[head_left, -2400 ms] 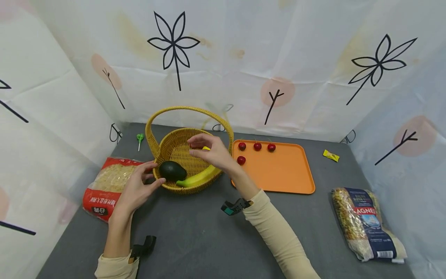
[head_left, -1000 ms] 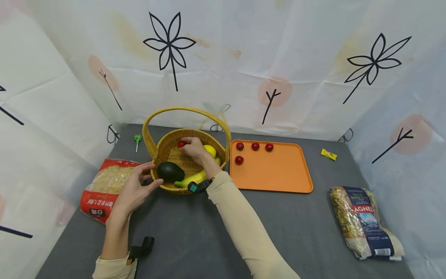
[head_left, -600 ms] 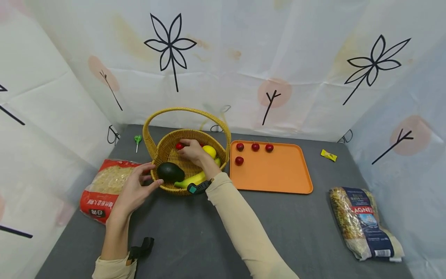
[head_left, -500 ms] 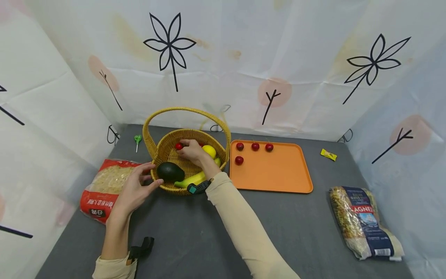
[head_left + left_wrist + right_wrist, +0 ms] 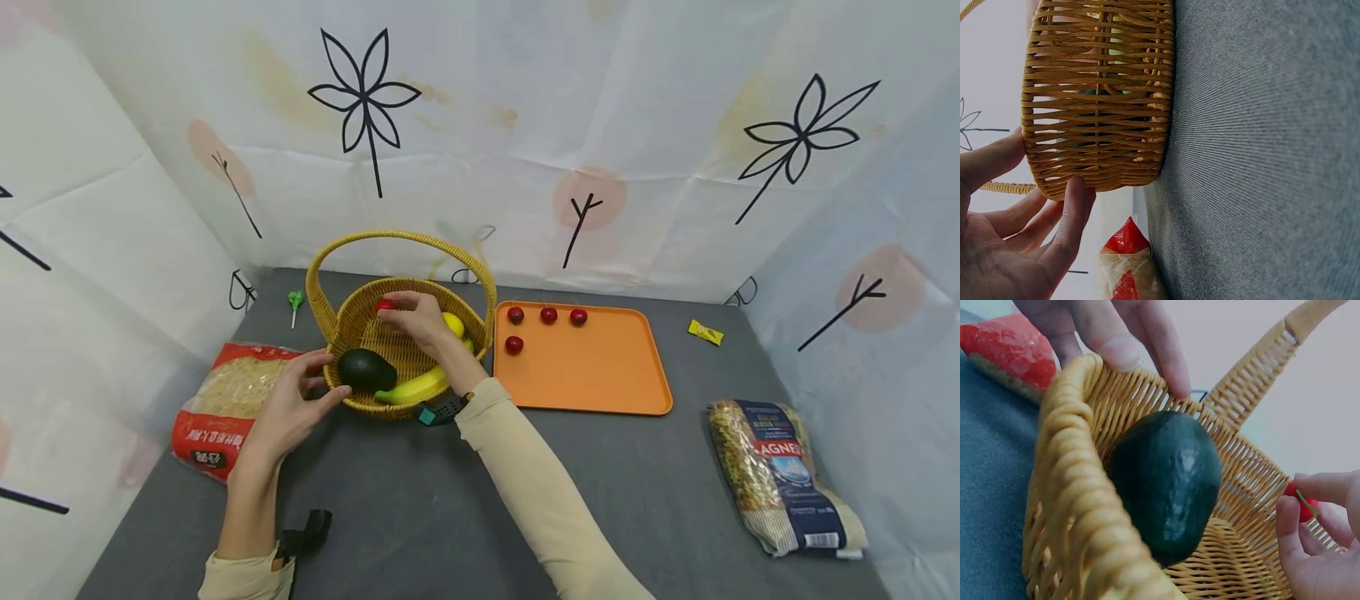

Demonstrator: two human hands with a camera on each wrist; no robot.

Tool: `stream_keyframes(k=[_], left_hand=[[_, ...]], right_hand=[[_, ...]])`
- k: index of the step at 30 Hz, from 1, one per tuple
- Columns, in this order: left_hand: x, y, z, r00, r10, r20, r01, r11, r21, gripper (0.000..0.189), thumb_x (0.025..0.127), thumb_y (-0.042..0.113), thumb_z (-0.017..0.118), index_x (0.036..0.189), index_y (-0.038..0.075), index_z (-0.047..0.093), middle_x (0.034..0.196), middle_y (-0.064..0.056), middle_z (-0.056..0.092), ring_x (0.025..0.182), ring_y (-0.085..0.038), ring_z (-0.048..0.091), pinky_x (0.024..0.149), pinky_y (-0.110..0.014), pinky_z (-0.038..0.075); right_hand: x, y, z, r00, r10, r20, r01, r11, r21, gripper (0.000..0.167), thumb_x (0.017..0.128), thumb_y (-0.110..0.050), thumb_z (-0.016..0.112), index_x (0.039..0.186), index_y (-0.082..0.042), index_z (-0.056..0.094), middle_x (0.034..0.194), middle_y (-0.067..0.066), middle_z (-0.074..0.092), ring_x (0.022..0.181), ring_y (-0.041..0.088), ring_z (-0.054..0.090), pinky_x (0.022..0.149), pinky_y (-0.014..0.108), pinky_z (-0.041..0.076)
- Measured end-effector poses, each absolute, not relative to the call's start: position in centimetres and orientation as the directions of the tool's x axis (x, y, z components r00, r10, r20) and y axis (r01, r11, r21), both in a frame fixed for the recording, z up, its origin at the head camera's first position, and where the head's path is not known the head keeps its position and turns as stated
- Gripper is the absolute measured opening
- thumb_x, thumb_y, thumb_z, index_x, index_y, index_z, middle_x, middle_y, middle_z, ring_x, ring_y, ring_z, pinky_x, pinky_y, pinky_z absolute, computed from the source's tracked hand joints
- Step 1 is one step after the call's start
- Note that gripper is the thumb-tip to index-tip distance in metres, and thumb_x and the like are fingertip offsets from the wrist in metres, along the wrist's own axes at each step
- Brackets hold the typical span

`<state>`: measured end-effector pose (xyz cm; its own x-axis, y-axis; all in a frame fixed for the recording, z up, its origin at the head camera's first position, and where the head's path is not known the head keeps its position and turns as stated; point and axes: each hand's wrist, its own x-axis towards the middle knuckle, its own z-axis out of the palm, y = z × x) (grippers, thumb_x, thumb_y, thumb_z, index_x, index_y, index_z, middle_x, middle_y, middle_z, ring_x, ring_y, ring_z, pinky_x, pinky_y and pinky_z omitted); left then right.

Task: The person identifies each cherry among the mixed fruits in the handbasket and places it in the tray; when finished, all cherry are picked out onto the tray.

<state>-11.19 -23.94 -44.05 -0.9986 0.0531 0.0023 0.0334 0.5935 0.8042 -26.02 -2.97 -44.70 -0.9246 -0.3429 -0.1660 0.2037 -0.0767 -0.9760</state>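
Observation:
The wicker basket [image 5: 401, 412] with its tall handle stands at the table's back left. My left hand [image 5: 288, 408] holds its left side, thumb and fingers spread along the rim; in the left wrist view the fingertips touch the woven wall [image 5: 1104, 112]. Inside the basket, thumb and fingers of my right hand [image 5: 423, 325] pinch a red cherry [image 5: 1307, 506] with a green stem. A dark avocado [image 5: 366, 369] lies at the basket's left, a banana [image 5: 412, 389] along the front. My right hand partly hides a yellow round fruit [image 5: 453, 325].
An orange tray [image 5: 600, 375] beside the basket bears several cherries [image 5: 548, 315]. A red pasta bag [image 5: 225, 408] lies left, behind my left hand, with a green lollipop [image 5: 296, 300] farther back. At right are a yellow wrapped candy [image 5: 706, 332] and a blue-labelled pasta bag [image 5: 783, 479].
From above the basket's right part, my right hand has moved left and down to the red cherry. Just now it has risen slightly with the cherry pinched. My left hand keeps its place.

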Motion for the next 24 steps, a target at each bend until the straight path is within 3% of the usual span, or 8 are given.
stream_keyframes(k=[4, 11, 17, 21, 24], left_hand=[[-11.2, -24.0, -44.1, -0.998, 0.057, 0.008, 0.040, 0.592, 0.805, 0.068, 0.103, 0.021, 0.077, 0.157, -0.005, 0.046, 0.162, -0.029, 0.045, 0.135, -0.052, 0.061, 0.111, -0.066, 0.053], [-11.2, -24.0, -44.2, -0.998, 0.057, 0.004, 0.037, 0.589, 0.807, 0.067, 0.103, 0.021, 0.077, 0.157, -0.004, 0.046, 0.162, -0.029, 0.045, 0.135, -0.052, 0.061, 0.111, -0.065, 0.053], [-11.2, -24.0, -44.3, -0.998, 0.057, 0.016, 0.047, 0.589, 0.807, 0.066, 0.103, 0.019, 0.077, 0.156, -0.005, 0.047, 0.161, -0.030, 0.046, 0.135, -0.052, 0.061, 0.111, -0.066, 0.053], [-11.2, -24.0, -44.3, -0.998, 0.056, 0.020, 0.049, 0.595, 0.802, 0.065, 0.103, 0.018, 0.077, 0.156, -0.005, 0.048, 0.161, -0.029, 0.047, 0.134, -0.051, 0.061, 0.110, -0.065, 0.054], [-11.1, -23.9, -44.3, -0.998, 0.053, 0.015, 0.044, 0.598, 0.800, 0.066, 0.102, 0.019, 0.078, 0.156, -0.004, 0.048, 0.161, -0.029, 0.047, 0.134, -0.050, 0.061, 0.109, -0.064, 0.054]], right_hand=[[-25.0, -1.9, -43.5, -0.923, -0.370, -0.103, 0.141, -0.079, -0.987, 0.045, 0.104, -0.006, 0.072, 0.147, 0.002, 0.062, 0.138, 0.022, 0.069, 0.127, 0.045, 0.070, 0.113, 0.054, 0.057], [-21.8, 1.4, -40.4, -0.889, -0.458, 0.027, -0.031, 0.002, -1.000, 0.039, 0.103, -0.012, 0.075, 0.140, -0.005, 0.064, 0.137, 0.014, 0.068, 0.120, 0.030, 0.073, 0.113, 0.049, 0.059], [-18.7, 6.2, -37.4, -0.812, -0.561, 0.160, -0.175, -0.027, -0.984, 0.035, 0.103, -0.004, 0.070, 0.137, -0.001, 0.064, 0.140, 0.018, 0.064, 0.108, 0.024, 0.074, 0.095, 0.030, 0.063], [-17.0, 9.9, -36.2, -0.782, -0.581, 0.225, -0.217, -0.084, -0.972, 0.039, 0.102, -0.007, 0.073, 0.138, 0.004, 0.063, 0.138, 0.014, 0.065, 0.106, 0.016, 0.074, 0.088, 0.027, 0.064], [-16.3, 12.7, -35.9, -0.787, -0.556, 0.267, -0.252, -0.105, -0.962, 0.038, 0.100, -0.012, 0.079, 0.134, -0.001, 0.068, 0.128, 0.010, 0.069, 0.102, 0.018, 0.074, 0.083, 0.026, 0.064]])
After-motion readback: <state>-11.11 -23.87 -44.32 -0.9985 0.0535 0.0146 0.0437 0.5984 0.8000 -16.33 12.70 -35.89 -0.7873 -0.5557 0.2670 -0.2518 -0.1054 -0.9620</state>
